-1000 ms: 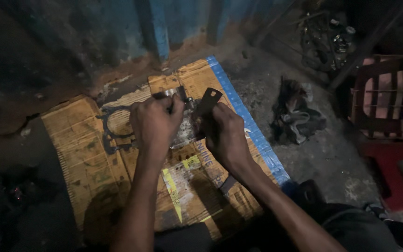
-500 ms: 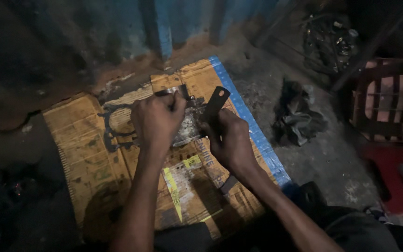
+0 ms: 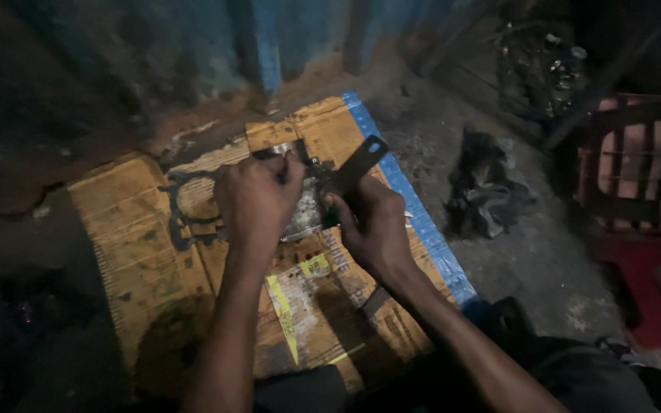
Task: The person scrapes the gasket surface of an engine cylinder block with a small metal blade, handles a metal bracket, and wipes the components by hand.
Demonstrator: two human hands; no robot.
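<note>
Against the pictures from 1 second and half a second back, little has changed: both hands are over the same spot on the cardboard, the flat dark metal bar (image 3: pixel 359 166) has tipped slightly so its holed end points more up and to the right, and the view has shifted a touch to the left.

The flattened cardboard sheet (image 3: pixel 143 252) lies on the floor and carries everything in hand. On it, under the hands, sits a greyish metal part (image 3: pixel 305 213), mostly hidden, with the thin dark outline of a gasket (image 3: pixel 180 218) lying flat just left of it. The left hand (image 3: pixel 255 200) is curled over the top of the metal part, its grip closed around a small dark piece at the fingertips; what that piece is cannot be told. The right hand (image 3: pixel 376 229) has its grip closed on the lower end of the metal bar, which rises tilted from the fist, its lower end against the metal part between the 2 hands.

A blue strip (image 3: pixel 422 222) edges the cardboard on the right. Beyond it, on the dirty concrete floor (image 3: pixel 529 260), lies a dark crumpled rag (image 3: pixel 486 191), well apart from the hands. A red plastic crate (image 3: pixel 644 176) stands at the far right, and a blue-painted wall (image 3: pixel 284 38) rises behind the cardboard.
</note>
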